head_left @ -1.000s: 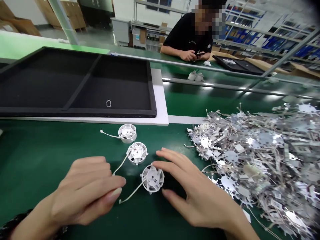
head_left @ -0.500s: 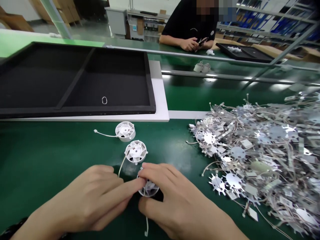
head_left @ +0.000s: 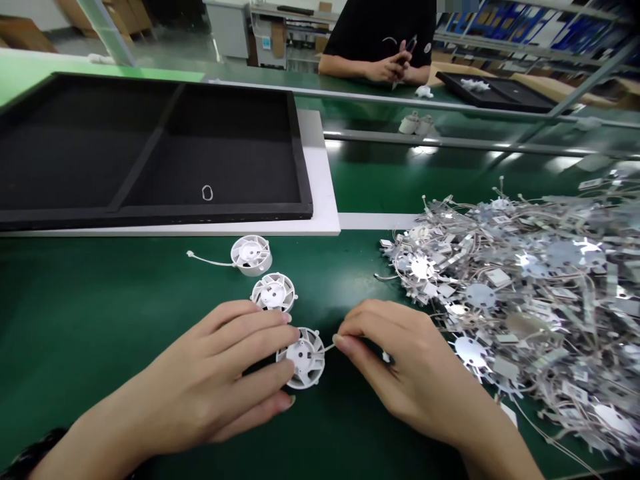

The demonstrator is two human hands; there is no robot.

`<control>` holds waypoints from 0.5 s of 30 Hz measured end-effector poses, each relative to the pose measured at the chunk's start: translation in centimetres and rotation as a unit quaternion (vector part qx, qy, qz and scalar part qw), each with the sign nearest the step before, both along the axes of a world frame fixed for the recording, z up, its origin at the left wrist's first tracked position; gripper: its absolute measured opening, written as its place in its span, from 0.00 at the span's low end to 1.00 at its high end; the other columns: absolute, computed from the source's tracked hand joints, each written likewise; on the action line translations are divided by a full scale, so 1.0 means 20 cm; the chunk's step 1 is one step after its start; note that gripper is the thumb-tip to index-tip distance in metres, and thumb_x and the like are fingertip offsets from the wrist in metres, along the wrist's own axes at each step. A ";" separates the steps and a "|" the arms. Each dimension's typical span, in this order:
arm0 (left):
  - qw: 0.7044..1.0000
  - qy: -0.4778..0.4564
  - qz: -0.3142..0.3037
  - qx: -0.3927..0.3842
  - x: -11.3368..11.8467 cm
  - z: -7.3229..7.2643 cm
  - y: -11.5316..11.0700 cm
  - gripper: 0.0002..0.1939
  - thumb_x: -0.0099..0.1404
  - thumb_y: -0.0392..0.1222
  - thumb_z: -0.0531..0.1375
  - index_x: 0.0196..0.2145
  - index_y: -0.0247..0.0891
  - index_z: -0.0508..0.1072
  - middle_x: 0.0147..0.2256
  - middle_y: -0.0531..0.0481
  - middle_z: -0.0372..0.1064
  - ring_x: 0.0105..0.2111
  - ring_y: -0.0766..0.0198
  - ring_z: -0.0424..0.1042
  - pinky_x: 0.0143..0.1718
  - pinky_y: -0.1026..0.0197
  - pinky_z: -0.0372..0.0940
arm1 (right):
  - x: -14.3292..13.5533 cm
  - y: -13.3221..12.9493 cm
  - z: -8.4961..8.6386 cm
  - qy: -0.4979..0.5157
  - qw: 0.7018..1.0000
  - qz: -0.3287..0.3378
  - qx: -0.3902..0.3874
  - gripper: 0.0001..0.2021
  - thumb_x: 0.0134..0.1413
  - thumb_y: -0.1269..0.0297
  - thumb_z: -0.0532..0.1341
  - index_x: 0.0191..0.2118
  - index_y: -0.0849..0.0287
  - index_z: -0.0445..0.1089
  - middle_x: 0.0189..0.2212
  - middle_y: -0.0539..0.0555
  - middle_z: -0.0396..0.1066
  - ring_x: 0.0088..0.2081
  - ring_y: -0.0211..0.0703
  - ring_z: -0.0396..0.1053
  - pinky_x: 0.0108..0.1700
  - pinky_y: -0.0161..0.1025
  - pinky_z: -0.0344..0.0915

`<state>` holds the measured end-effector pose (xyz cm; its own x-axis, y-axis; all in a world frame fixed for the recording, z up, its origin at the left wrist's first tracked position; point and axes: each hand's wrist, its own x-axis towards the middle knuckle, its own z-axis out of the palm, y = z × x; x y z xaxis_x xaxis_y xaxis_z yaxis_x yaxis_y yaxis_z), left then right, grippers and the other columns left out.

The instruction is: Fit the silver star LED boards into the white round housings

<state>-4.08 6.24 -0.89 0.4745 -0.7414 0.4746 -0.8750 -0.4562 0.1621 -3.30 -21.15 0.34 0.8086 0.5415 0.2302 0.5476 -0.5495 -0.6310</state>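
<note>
Three round white fan housings form a slanting row on the green table. The nearest housing (head_left: pixel 306 360) lies flat, its hub and spokes facing up. My left hand (head_left: pixel 225 373) rests over its left side, fingers apart and fingertips touching the rim. My right hand (head_left: pixel 395 360) pinches the thin white cable (head_left: pixel 329 347) that leaves this housing on the right. The middle housing (head_left: pixel 273 293) sits just beyond my left fingers, partly covered by them. Farthest is another housing (head_left: pixel 251 255), whose cable (head_left: pixel 210 261) stretches left and ends in a small plug.
A large pile of silvery star-shaped plates and cables (head_left: pixel 480 297) covers the right side. A black divided frame (head_left: pixel 300 160) lies on a white board (head_left: pixel 320 167) at the back left. Across the table a person in black (head_left: pixel 375 47) holds a dark object.
My left hand has spread over the nearest housing. My right hand has left the housing and moved right, now pinching its cable, which pointed toward me before. The view has shifted slightly.
</note>
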 end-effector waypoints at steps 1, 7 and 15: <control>1.000 -0.001 0.001 0.002 0.00 0.00 -0.01 0.08 0.78 0.40 0.58 0.43 0.41 0.78 0.47 0.50 0.77 0.52 0.57 0.74 0.61 0.52 0.64 | 0.00 0.00 0.00 0.008 1.000 0.005 -0.013 0.10 0.73 0.69 0.58 0.37 0.58 0.72 0.33 0.50 0.76 0.33 0.41 0.71 0.36 0.40 0.63; 1.000 0.026 -0.004 -0.004 0.00 0.00 -0.04 0.17 0.80 0.43 0.55 0.33 0.38 0.73 0.41 0.48 0.76 0.51 0.57 0.76 0.59 0.53 0.70 | -0.01 -0.02 0.01 0.064 0.993 0.074 -0.062 0.10 0.73 0.68 0.58 0.36 0.58 0.71 0.32 0.48 0.73 0.32 0.40 0.68 0.37 0.40 0.60; 0.999 0.045 -0.001 -0.008 0.00 0.00 -0.05 0.11 0.74 0.37 0.57 0.32 0.38 0.71 0.37 0.48 0.73 0.39 0.61 0.74 0.55 0.52 0.73 | 0.01 0.00 0.02 0.117 0.984 0.084 -0.109 0.09 0.72 0.69 0.59 0.37 0.57 0.73 0.32 0.48 0.74 0.32 0.40 0.68 0.37 0.40 0.59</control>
<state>-4.15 5.25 -0.94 0.5140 -0.7350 0.4422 -0.8576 -0.4502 0.2486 -3.08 -21.12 0.76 0.7207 0.6876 -0.0882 0.4962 -0.6005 -0.6270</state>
